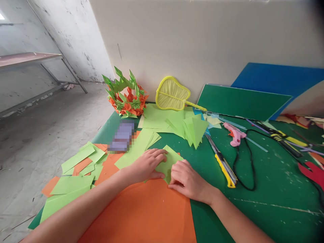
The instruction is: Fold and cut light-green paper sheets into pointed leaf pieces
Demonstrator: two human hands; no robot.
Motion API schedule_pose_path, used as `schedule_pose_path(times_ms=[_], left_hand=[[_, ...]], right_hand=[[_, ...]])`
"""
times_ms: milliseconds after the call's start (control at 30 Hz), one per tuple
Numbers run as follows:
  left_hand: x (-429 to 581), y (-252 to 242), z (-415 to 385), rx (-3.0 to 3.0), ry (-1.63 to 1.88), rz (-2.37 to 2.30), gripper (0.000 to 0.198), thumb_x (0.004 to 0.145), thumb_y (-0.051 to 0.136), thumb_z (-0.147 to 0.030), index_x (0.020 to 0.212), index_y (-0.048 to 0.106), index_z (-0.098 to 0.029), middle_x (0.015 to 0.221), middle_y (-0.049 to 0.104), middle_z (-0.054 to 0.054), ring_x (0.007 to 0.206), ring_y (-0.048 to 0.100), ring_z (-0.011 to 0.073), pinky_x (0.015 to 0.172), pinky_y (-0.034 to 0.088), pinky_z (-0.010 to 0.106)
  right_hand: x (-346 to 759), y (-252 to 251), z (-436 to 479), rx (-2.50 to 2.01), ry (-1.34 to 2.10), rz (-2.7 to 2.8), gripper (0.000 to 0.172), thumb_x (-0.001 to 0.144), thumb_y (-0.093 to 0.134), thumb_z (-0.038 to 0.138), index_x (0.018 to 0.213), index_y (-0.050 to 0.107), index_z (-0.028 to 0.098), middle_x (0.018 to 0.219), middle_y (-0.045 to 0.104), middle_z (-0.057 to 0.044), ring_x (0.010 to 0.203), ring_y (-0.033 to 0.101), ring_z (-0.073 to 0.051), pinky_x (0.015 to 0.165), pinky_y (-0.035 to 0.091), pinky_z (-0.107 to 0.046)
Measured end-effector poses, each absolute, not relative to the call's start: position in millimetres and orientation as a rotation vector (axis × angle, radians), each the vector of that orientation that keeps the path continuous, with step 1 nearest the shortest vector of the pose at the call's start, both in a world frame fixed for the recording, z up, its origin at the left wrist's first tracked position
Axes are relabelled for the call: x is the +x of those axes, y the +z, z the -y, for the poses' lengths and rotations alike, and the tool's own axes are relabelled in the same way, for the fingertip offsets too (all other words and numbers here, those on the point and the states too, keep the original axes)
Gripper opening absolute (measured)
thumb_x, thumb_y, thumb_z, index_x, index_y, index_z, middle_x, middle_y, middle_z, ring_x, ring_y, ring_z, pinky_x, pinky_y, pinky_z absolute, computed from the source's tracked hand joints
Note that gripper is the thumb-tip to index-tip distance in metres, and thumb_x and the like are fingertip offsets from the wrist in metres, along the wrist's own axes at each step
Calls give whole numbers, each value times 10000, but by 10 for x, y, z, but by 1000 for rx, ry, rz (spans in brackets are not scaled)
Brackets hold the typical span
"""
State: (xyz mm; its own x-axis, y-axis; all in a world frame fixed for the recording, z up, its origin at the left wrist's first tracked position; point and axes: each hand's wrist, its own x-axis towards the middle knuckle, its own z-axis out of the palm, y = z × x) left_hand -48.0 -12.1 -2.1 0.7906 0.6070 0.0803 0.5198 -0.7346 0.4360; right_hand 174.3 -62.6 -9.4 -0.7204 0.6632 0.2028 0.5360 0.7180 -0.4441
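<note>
A piece of light green paper [172, 155] lies between my two hands, over the top edge of a large orange sheet [149, 212]. My left hand [149, 165] rests on its left side, fingers stretched out and thumb apart. At its right edge my right hand [186, 179] is closed, the fingers curled and pinching the paper. Parts of the paper are hidden under both hands. Just beyond them are light green strips [139, 145] and a bunch of folded green pieces [193, 130].
Loose green and orange scraps [81, 165] lie at left beside a blurred-out object [123, 135]. A folded-paper ring [126, 98] and a yellow fan [172, 94] stand behind. To the right are a yellow utility knife [225, 168], a pink glue gun [235, 134] with black cord, and boards [240, 101].
</note>
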Motion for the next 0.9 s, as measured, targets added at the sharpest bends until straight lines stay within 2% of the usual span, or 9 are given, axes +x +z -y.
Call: schedule_pose_path(times_ms=[267, 467, 600, 767, 833, 900], left_hand=[[-470, 32, 133, 2549, 280, -859, 385, 836, 675, -435, 1112, 554, -196, 1385, 504, 138, 1244, 492, 314, 1030, 400, 451], [-462, 39, 152, 2545, 245, -875, 379, 850, 668, -411, 1132, 532, -197, 1405, 482, 129, 1274, 463, 302, 1037, 403, 429], [-474, 13, 157, 2549, 263, -877, 370, 854, 667, -389, 1142, 537, -197, 1406, 485, 128, 1269, 470, 306, 1035, 411, 435], [-488, -11, 111, 2594, 262, -878, 219, 929, 572, -292, 1127, 550, -203, 1412, 488, 108, 1258, 487, 271, 1044, 401, 421], [-467, -15, 90, 2621, 282, -896, 146, 969, 491, -249, 1084, 565, -198, 1425, 478, 111, 1243, 500, 256, 1031, 409, 413], [-430, -18, 80, 2664, 299, -925, 175, 991, 404, -201, 1029, 575, -188, 1429, 477, 116, 1209, 519, 250, 1003, 424, 412]], right_hand=[[2246, -230, 342, -1417, 223, 2314, 218, 912, 578, 215, 718, 479, 204, 773, 549, -7, 798, 493, -186, 709, 333, -318], [2307, -228, 320, -1411, 229, 2237, 175, 925, 553, 254, 757, 524, 214, 812, 601, -28, 822, 539, -210, 730, 392, -351], [2152, -205, 382, -1234, 319, 2140, 80, 946, 517, 221, 937, 596, 221, 945, 654, -59, 950, 575, -225, 834, 465, -378], [1983, -230, 445, -1053, 525, 2342, 322, 961, 514, 228, 1277, 552, 272, 1283, 612, -42, 1227, 504, -232, 1037, 435, -417], [1956, -241, 448, -1061, 549, 2383, 345, 961, 517, 245, 1304, 545, 277, 1324, 593, -40, 1261, 485, -244, 1054, 431, -439], [1947, -239, 445, -1065, 549, 2396, 338, 962, 515, 254, 1297, 557, 272, 1324, 595, -43, 1263, 487, -250, 1052, 440, -447]])
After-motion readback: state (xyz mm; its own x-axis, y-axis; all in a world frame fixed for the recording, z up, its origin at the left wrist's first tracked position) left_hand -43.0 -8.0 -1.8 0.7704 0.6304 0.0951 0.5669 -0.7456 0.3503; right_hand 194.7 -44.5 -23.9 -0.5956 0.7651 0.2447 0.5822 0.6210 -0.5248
